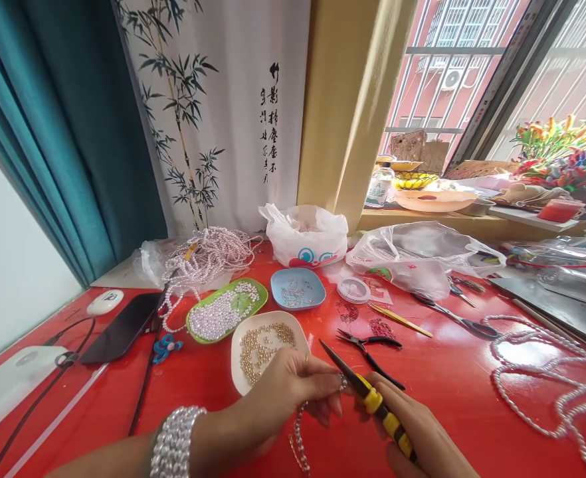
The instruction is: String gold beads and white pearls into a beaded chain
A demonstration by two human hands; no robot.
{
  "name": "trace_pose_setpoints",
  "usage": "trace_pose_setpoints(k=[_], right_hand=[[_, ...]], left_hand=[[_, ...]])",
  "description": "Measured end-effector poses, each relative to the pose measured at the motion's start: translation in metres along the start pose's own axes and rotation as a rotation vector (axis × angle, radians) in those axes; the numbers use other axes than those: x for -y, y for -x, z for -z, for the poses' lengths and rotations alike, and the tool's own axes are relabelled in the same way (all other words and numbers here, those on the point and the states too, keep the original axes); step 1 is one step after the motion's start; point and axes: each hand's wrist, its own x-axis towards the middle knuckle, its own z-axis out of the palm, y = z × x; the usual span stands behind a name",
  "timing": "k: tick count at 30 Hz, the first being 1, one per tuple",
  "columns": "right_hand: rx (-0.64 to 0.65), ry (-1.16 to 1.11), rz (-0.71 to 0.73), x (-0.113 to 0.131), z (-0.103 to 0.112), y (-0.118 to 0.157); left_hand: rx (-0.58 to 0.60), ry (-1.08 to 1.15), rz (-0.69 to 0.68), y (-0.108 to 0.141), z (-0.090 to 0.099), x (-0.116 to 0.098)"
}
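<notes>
My left hand (297,385) pinches the end of a strand of silvery beads (299,435) between thumb and fingers. The strand hangs down from it, with a thin gold-coloured chain beside its lower part. My right hand (402,411) is wrapped around long-nose pliers (387,418) with yellow and black handles, their dark jaws pointing up and to the left. Its fingertips are close to the beads at my left fingers; whether they touch is hidden. Just behind my left hand is a cream dish of gold beads (234,358). Black-handled pliers (367,345) lie beyond my right hand.
A green dish (260,292) of pearl beads and a blue dish (297,305) of small findings stand behind the cream one. Yellow tweezers (402,320), scissors (462,318) and bead strands (537,378) lie to the right. At the left are a phone (123,328) and cables. Plastic bags (305,232) line the back.
</notes>
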Motion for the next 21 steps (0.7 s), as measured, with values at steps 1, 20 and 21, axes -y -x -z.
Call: trace_pose_setpoints(k=[1, 20, 21], right_hand=[[-0.022, 0.016, 0.012, 0.000, -0.002, 0.000], [0.248, -0.578, -0.445, 0.014, -0.009, -0.021], [0.304, -0.613, -0.476, 0.013, -0.008, -0.021]], left_hand=[[-0.006, 0.005, -0.003, 0.000, 0.000, 0.000], [-0.024, 0.169, 0.051, -0.008, 0.010, 0.003], [-0.014, 0.167, 0.045, -0.007, 0.009, 0.003]])
